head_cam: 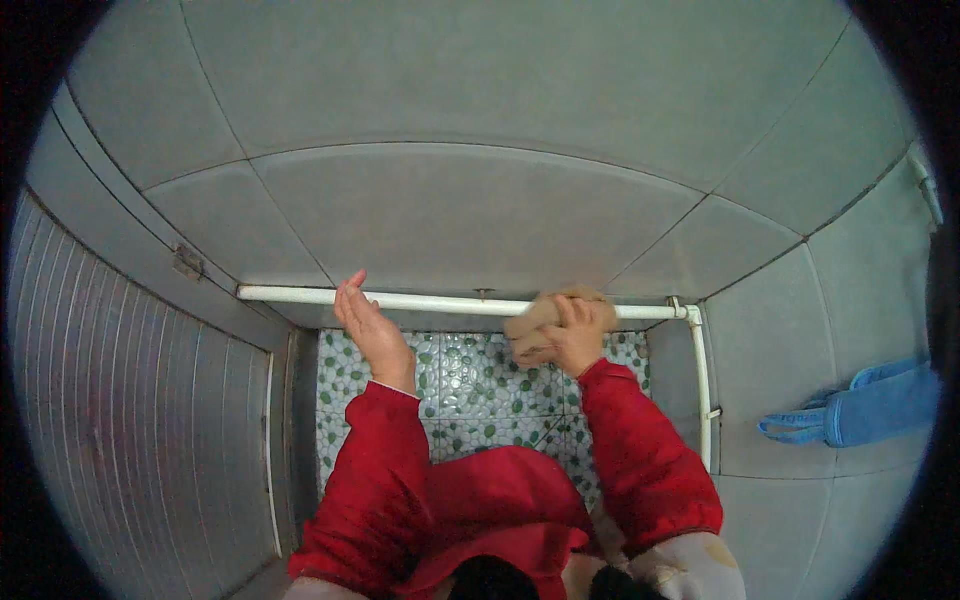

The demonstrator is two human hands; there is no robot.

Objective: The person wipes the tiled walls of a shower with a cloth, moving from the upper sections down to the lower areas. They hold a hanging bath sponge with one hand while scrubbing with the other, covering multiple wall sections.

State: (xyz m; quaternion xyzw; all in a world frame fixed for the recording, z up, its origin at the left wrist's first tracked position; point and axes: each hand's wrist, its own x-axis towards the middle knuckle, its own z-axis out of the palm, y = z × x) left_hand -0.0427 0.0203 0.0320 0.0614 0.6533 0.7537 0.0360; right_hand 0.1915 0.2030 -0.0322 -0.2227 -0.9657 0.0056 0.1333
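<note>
My right hand (579, 334) grips a tan cloth (534, 322), which is wrapped over a white pipe (450, 303) running along the tiled wall. Part of the cloth hangs below the pipe, and its edges are slightly blurred. Farther left, my left hand (375, 330) is raised beside the same pipe with nothing in it. Its fingers point up and overlap the pipe; whether they touch it I cannot tell. Red sleeves cover both my forearms.
Large grey tiles (465, 217) line the wall ahead. A ribbed panel door (150, 390) stands at the left. The pipe turns at an elbow (694, 311) on the right, near hanging blue denim fabric (877, 409). Below is a pebble-patterned floor (487, 382).
</note>
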